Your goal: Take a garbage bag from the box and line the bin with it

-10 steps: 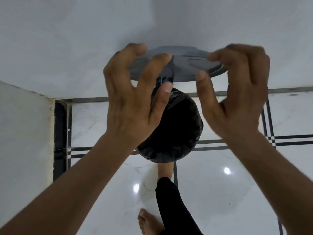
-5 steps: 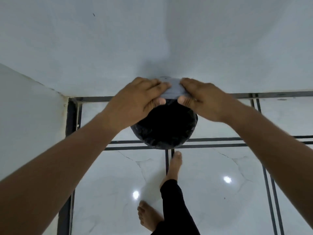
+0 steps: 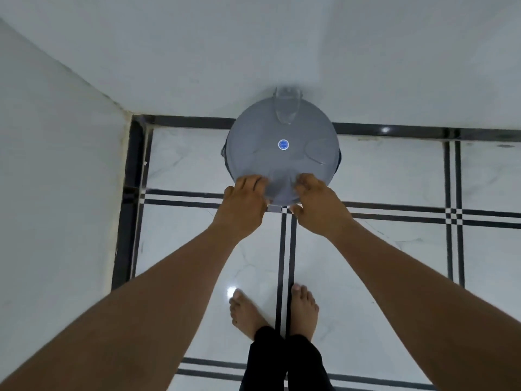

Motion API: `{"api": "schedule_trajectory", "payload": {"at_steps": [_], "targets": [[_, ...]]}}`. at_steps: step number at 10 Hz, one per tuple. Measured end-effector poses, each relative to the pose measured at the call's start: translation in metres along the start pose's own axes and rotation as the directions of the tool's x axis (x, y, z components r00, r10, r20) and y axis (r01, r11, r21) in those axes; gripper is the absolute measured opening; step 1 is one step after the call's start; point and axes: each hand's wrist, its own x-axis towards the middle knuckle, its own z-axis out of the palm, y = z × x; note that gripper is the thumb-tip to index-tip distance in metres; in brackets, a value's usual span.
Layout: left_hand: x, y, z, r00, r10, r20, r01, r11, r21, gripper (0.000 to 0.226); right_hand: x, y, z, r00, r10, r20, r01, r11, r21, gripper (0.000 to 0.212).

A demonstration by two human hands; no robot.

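Observation:
A round grey bin stands on the floor against the wall, and its grey lid (image 3: 282, 159) with a small blue sticker lies flat over the opening. Thin dark slivers of the black garbage bag (image 3: 224, 154) peek out under the lid's sides; the rest of the bag and the bin's body are hidden. My left hand (image 3: 244, 203) and my right hand (image 3: 315, 206) hold the lid's near edge side by side, fingers on top and thumbs below the rim. No bag box is in view.
A white wall runs behind the bin, and another white wall closes the left side at a corner. The glossy white floor tiles have black border lines. My two bare feet (image 3: 273, 311) stand just behind the hands. A small grey pedal (image 3: 275, 208) juts out between my hands.
The lid has swung down from upright to flat over the bag-lined opening. Both hands followed its near edge down, and both feet now stand together.

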Motion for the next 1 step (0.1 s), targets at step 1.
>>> {"api": "schedule_trajectory", "payload": {"at_steps": [1], "targets": [[0.0, 0.0187, -0.0202, 0.999, -0.025, 0.039, 0.023, 0.999, 0.04, 0.049, -0.0007, -0.016, -0.0282, 0.995, 0.081, 0.06, -0.087, 0.991, 0.099, 0.052]]}}
